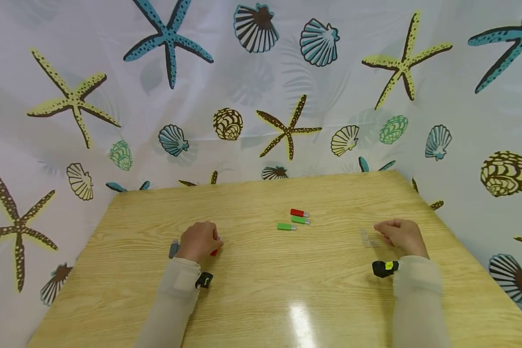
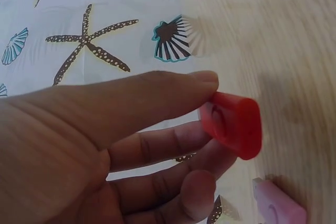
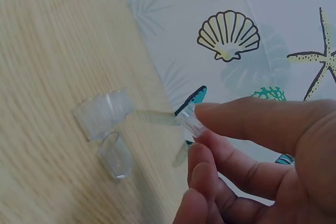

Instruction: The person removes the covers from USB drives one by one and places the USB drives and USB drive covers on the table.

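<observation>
My left hand pinches a red USB flash drive between thumb and fingers, held above the table in the left wrist view. Below it lies a pink USB flash drive, partly cut off by the frame. Beside the left wrist a grey piece shows on the table. My right hand pinches a small clear plastic cap between thumb and forefinger. Several more clear caps lie on the wood to its left, one loose cap set apart from the close group.
Near the middle of the wooden table lie a red flash drive and two green ones, metal plugs pointing right. A white cloth printed with starfish and shells hangs behind and beside the table.
</observation>
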{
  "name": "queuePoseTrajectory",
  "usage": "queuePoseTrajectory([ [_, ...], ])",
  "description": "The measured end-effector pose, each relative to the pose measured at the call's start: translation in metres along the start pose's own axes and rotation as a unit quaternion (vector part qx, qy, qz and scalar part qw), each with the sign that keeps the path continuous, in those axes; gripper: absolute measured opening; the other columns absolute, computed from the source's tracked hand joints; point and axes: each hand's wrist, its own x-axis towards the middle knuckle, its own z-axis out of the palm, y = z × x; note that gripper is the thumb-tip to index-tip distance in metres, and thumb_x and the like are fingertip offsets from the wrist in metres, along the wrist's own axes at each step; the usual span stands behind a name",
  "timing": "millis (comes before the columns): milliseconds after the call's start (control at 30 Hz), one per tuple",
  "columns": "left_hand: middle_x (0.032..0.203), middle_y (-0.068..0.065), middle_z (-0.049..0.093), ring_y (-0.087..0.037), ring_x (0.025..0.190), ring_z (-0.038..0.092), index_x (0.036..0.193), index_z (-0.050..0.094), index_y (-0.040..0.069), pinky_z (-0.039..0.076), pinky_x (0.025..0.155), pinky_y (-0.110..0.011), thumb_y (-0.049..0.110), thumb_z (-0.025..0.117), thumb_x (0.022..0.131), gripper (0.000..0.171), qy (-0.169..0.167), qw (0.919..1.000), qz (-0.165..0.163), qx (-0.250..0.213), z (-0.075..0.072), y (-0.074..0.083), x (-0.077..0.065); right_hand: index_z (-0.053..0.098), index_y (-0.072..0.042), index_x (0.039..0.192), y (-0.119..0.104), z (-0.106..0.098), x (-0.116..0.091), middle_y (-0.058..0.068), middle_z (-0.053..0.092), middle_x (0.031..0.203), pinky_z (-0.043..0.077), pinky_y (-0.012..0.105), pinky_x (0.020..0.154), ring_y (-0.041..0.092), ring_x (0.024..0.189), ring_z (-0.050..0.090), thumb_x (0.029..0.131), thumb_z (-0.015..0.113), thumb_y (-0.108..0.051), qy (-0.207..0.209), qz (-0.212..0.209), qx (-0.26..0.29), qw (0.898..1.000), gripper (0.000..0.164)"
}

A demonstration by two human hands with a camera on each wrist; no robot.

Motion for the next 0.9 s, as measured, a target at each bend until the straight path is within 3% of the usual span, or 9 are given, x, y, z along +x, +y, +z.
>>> queuePoseTrajectory([
  [100, 0.067, -0.002, 0.061, -0.016, 0.054, 0.054, 0.071, 0.062, 0.010, 0.042, 0.045, -0.028, 0.022, 0.075, 0.080, 0.020, 0.000, 1.0000, 0.000, 0.000, 0.002, -0.002, 0.001, 0.060, 0.006, 0.118, 0.005, 0.002, 0.002, -0.001, 0.060, 0.070, 0.047, 0.031, 0.061, 0.016, 0.064, 0.054, 0.095, 0.059, -0.036, 0.006, 0.012, 0.010, 1.000, 0.048],
  [267, 0.066, -0.001, 0.059, -0.016, 0.054, 0.053, 0.070, 0.061, 0.011, 0.040, 0.044, -0.028, 0.022, 0.075, 0.079, 0.020, -0.001, 1.0000, -0.003, -0.001, 0.006, -0.005, 0.004, 0.061, 0.005, 0.116, 0.010, 0.007, 0.005, -0.001, 0.060, 0.072, 0.048, 0.029, 0.053, 0.013, 0.060, 0.053, 0.095, 0.060, -0.029, 0.018, 0.038, 0.026, 0.999, 0.041],
  [567, 0.060, 0.000, 0.055, -0.016, 0.051, 0.048, 0.063, 0.059, 0.012, 0.034, 0.044, -0.027, 0.019, 0.075, 0.077, 0.023, -0.001, 1.0000, -0.005, 0.001, 0.011, -0.007, 0.004, 0.064, 0.006, 0.113, 0.011, 0.011, 0.005, -0.001, 0.061, 0.075, 0.048, 0.029, 0.055, 0.014, 0.065, 0.054, 0.093, 0.062, -0.029, 0.037, 0.040, 0.006, 0.999, 0.040],
  [900, 0.061, 0.000, 0.057, -0.017, 0.052, 0.052, 0.065, 0.060, 0.012, 0.041, 0.045, -0.030, 0.020, 0.077, 0.077, 0.022, -0.005, 0.9999, -0.008, 0.011, 0.010, -0.007, 0.001, 0.062, 0.006, 0.117, 0.013, 0.015, 0.009, 0.000, 0.062, 0.071, 0.046, 0.029, 0.050, 0.012, 0.056, 0.050, 0.092, 0.061, -0.025, 0.024, 0.054, 0.010, 0.998, 0.039],
])
